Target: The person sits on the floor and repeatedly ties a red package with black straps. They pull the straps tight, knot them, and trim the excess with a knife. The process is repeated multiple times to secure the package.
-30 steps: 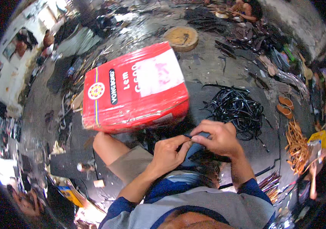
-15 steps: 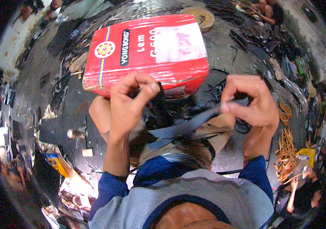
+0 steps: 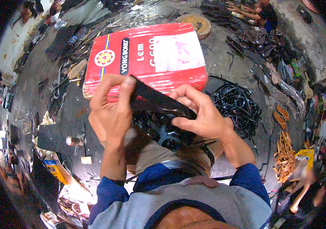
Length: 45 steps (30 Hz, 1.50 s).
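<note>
A flat black strip of material (image 3: 157, 98), broad and slightly bent, spans the gap between my two hands above my lap. My left hand (image 3: 111, 101) pinches its upper left end between thumb and fingers. At the lower right end, my right hand (image 3: 205, 116) grips it with the thumb underneath and the fingers above. Just beyond my hands lies a red box (image 3: 143, 72) with a whitish patch on its top; my left hand covers part of its near edge. Loose black pieces (image 3: 166, 133) lie below the strip, between my legs, partly hidden.
A tangled heap of black strips (image 3: 235, 107) lies right of the box. A round wooden block (image 3: 203, 24) stands behind it. Tan strips (image 3: 284, 156) and tan sole-shaped pieces (image 3: 281, 116) lie at the right. Other people (image 3: 268, 17) sit at the upper right and lower right.
My right hand has moved left, toward my left hand. The strip, which trailed from my right hand over my lap, is now raised and held at both ends.
</note>
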Available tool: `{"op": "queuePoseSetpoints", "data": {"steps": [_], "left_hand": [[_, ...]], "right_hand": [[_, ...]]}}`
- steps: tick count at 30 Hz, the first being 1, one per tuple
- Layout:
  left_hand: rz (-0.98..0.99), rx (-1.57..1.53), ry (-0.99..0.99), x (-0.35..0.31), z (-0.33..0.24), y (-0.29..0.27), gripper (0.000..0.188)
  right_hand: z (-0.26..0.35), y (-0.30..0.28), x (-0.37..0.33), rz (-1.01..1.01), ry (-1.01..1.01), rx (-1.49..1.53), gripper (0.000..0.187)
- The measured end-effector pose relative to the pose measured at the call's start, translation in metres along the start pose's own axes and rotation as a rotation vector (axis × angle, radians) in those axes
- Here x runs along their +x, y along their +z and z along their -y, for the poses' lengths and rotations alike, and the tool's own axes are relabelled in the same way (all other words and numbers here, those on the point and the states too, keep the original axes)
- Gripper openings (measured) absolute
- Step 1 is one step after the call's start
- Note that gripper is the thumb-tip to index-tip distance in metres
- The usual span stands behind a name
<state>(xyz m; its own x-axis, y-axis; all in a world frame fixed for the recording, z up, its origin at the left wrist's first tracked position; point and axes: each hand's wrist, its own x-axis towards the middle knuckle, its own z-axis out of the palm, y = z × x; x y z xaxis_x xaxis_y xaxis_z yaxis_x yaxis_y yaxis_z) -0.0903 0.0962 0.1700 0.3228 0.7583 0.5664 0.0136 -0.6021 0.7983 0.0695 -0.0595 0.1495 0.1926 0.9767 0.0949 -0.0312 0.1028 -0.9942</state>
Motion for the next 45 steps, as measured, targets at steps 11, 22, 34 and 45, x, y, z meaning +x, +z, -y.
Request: {"op": "queuePoseSetpoints", "data": {"steps": [11,22,34,45], "left_hand": [[-0.409,-1.067,-0.464,0.085,0.112,-0.16,0.01],[-0.541,0.937,-0.114,0.134,0.164,-0.113,0.037],[0.674,0.004,0.179,0.092,0.048,0.13,0.03],[0.518,-0.018,0.451,0.083,0.067,0.14,0.02]], "right_hand": [[0.064,-0.065,0.0,-0.17,0.151,-0.329,0.012],[0.055,-0.098,0.095,-0.251,0.028,-1.207,0.028],[0.039,-0.093,0.1,-0.422,-0.083,-1.257,0.028],[0.03,-0.116,0.081,-0.335,-0.418,-1.291,0.02]]}}
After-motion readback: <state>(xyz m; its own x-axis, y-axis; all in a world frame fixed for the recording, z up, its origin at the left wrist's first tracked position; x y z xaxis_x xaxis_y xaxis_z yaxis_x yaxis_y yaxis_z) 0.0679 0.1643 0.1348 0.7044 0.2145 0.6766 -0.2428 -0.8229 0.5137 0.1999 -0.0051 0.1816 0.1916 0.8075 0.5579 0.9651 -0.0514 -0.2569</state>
